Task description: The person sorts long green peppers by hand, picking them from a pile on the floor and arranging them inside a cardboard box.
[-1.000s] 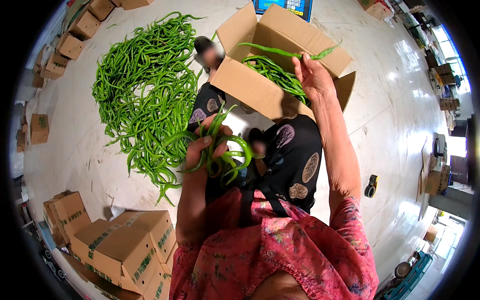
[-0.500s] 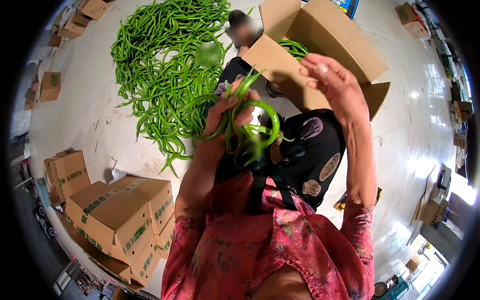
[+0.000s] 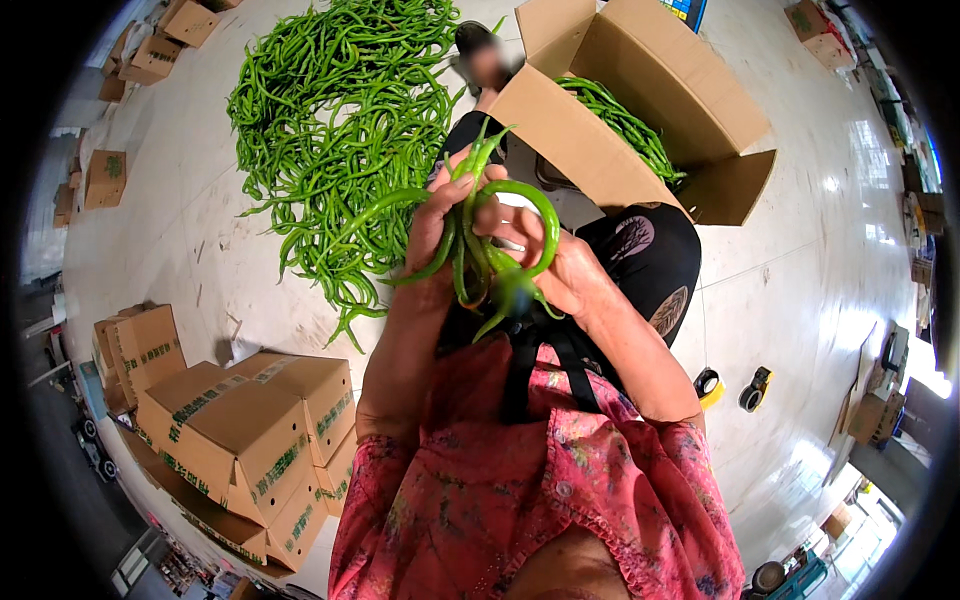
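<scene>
Above my lap my left hand (image 3: 440,225) is closed round a bunch of long green chili peppers (image 3: 468,235), their curved ends sticking out on both sides. My right hand (image 3: 562,268) is at the right side of the same bunch, its fingers curled in among the peppers and partly hidden by them. A large heap of green chili peppers (image 3: 350,130) lies on the floor ahead and to the left. More green chili peppers (image 3: 622,120) lie inside an open cardboard box (image 3: 590,135) at the far right of my lap.
Stacked cardboard boxes (image 3: 235,430) stand at the near left, with another box (image 3: 105,178) farther off. A tape roll (image 3: 708,384) and a tape dispenser (image 3: 755,390) lie on the floor to the right. A blue device (image 3: 686,12) shows partly behind the open box.
My right hand has come down from beside the open box to the bunch in my left hand. The peppers in the box and the tape items on the floor now show more fully.
</scene>
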Demonstrator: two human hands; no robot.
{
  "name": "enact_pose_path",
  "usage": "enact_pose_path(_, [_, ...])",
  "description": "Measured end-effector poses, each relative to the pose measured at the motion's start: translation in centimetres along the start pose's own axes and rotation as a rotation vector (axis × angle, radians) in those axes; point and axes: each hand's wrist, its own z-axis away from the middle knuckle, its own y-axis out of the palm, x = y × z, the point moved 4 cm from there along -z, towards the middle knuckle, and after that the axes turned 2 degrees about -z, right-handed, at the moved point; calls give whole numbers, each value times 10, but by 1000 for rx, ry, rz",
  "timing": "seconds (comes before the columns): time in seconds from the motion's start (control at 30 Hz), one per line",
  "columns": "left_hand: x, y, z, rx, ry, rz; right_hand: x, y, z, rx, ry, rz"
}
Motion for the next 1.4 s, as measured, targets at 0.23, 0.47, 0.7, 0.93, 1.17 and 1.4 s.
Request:
enact_pose_path(0.23, [5,13,17,-282,87,-521,-38,-4,-3,-78,108,93])
enact_pose_path(0.47, [14,5,25,-207,155,-786,-15,1,6,-95,223,548])
enact_pose_path(0.7, [27,9,43,-80,-10,-599,-16,0,11,-9,-74,399])
enact_pose_path(0.93, [23,24,47,-93,12,-592,-17,-20,4,-69,-4,-2])
enact_pose_path(1.17, [-4,35,59,-32,391,-1359,-15,-20,10,-41,22,-271])
enact_pose_path(1.4, [-20,44,45,-258,252,-977,-23,-38,10,8,-28,-212])
